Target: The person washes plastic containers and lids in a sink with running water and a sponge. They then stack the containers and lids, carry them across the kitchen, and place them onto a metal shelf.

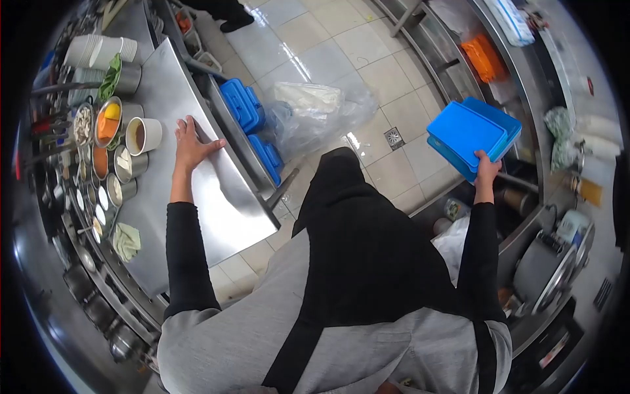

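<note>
My left hand (191,146) is spread with its fingers apart on the steel counter (230,217), beside a white tub (143,136) of brown liquid. On the right, my right hand (486,169) grips the near edge of several blue plastic containers or lids (464,134), stacked unevenly. Its fingertips lie over the top one and hold the stack out over the floor.
Metal pots of ingredients (126,162) and stacked white bowls (105,52) line the left. Blue-lidded boxes (241,105) sit under the counter edge. A clear plastic bag (315,111) lies on the floor near a drain (394,138). Someone's dark shoe (237,23) shows at top.
</note>
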Tool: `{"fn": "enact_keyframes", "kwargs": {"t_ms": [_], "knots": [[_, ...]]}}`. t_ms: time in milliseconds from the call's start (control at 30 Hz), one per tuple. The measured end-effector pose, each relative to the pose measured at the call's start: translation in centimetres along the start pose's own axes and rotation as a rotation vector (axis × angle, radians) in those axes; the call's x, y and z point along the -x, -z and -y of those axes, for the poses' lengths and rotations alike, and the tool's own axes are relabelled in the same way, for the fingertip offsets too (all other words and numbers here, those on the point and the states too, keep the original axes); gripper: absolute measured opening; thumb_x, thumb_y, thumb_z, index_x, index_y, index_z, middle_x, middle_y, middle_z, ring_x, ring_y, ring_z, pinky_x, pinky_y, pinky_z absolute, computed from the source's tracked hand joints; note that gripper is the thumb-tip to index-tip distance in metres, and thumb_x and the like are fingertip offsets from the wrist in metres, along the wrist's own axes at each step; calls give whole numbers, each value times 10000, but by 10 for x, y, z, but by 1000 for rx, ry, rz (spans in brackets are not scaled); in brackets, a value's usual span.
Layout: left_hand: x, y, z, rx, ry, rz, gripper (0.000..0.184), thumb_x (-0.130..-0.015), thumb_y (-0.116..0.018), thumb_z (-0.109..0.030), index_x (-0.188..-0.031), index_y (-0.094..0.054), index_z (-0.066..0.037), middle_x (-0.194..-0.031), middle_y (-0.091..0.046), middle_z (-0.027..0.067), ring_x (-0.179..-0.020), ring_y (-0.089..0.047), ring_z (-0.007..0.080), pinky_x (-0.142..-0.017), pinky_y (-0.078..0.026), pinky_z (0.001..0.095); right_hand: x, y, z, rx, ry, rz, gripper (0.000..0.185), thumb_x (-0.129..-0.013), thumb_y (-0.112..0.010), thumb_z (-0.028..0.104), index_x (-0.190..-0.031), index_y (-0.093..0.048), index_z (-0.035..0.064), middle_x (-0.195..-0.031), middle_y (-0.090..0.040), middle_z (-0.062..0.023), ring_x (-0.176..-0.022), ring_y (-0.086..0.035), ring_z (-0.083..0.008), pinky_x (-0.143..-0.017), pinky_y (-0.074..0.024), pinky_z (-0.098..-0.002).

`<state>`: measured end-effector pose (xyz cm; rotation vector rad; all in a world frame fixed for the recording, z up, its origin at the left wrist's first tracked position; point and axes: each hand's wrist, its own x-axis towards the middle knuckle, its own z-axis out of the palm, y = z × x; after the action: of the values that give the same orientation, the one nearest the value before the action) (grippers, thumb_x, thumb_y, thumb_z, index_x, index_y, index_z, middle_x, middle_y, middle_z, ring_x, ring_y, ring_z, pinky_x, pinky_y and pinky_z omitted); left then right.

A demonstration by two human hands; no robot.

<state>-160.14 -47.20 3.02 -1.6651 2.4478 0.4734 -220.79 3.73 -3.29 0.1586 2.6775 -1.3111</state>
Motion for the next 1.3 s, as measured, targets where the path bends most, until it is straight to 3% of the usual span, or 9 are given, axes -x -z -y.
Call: {"fn": "enact_keyframes", "kwargs": {"t_ms": [267,433,633,867,933,967,1067,1133,1300], "knots": [[-27,11,-18,-88,104,53,1299,-561,-871,-518,-1519,-166,4,-1544,-164,329,-1432,-178,484,-1168,-220,471,-101,-164,124,-98,248,210,1002,-631,-790,127,-1431,-229,-97,-1327,-473,-257,-1171,-527,-344,-1004,-413,-383],[-62,-37,36,-120,223,98,1291,-623,-768,-682,-1495,-178,65,-1544,-166,326,-1457,-125,438,-1182,-203,466,-145,-254,227,-491,259,481,790,-707,-698,-8,-1403,-323,4,-1176,-551,-131,-999,-585,-224,-799,-532,-352],[-85,54,-87,26,676,85,928,-686,-743,-607,-1279,-507,67,-1409,-396,361,-1290,-466,411,-1044,-422,414,-210,-363,342,-646,38,792,715,-627,-683,6,-1298,-437,-7,-1143,-590,-165,-1017,-601,-312,-904,-498,-419],[-112,12,-102,230,1088,-61,1145,-675,-806,-490,-1472,-218,84,-1548,-184,297,-1437,-256,375,-1134,-315,422,-280,-498,456,-725,-98,1048,598,-663,-711,20,-1221,-499,2,-1113,-603,-154,-1007,-612,-309,-890,-509,-419],[-155,72,-225,281,1357,-245,1030,-746,-771,-397,-1483,-218,63,-1557,-196,270,-1442,-229,394,-1177,-235,416,-295,-524,484,-720,-156,1209,596,-698,-700,50,-1255,-492,2,-1135,-606,-145,-1038,-603,-308,-927,-492,-427],[-160,-10,-164,97,1170,-433,966,-778,-754,-351,-1480,-235,62,-1535,-255,266,-1415,-280,404,-1163,-260,423,-305,-543,505,-706,-207,1317,608,-725,-689,73,-1292,-480,2,-1156,-609,-138,-1062,-594,-308,-959,-477,-433],[-246,-64,-250,777,880,-904,556,-854,-712,-162,-1328,-508,45,-1184,-603,175,-1133,-581,289,-986,-453,363,-325,-584,565,-657,-296,1534,618,-770,-673,146,-1334,-461,10,-1211,-599,-140,-1091,-588,-312,-968,-469,-449],[-297,-78,-317,1568,681,-632,324,-882,-703,-178,-1156,-641,-17,-856,-703,59,-742,-672,131,-666,-523,234,-333,-613,609,-588,-376,1659,603,-786,-676,170,-1331,-466,19,-1197,-602,-132,-1075,-598,-305,-923,-490,-450],[-479,38,-474,1736,431,-372,511,-908,-675,-173,-1313,-495,82,-1120,-658,177,-1006,-670,248,-871,-546,327,-332,-689,704,-617,-382,1795,596,-819,-650,219,-1346,-451,25,-1230,-596,-140,-1103,-592,-308,-929,-482,-459]]}}
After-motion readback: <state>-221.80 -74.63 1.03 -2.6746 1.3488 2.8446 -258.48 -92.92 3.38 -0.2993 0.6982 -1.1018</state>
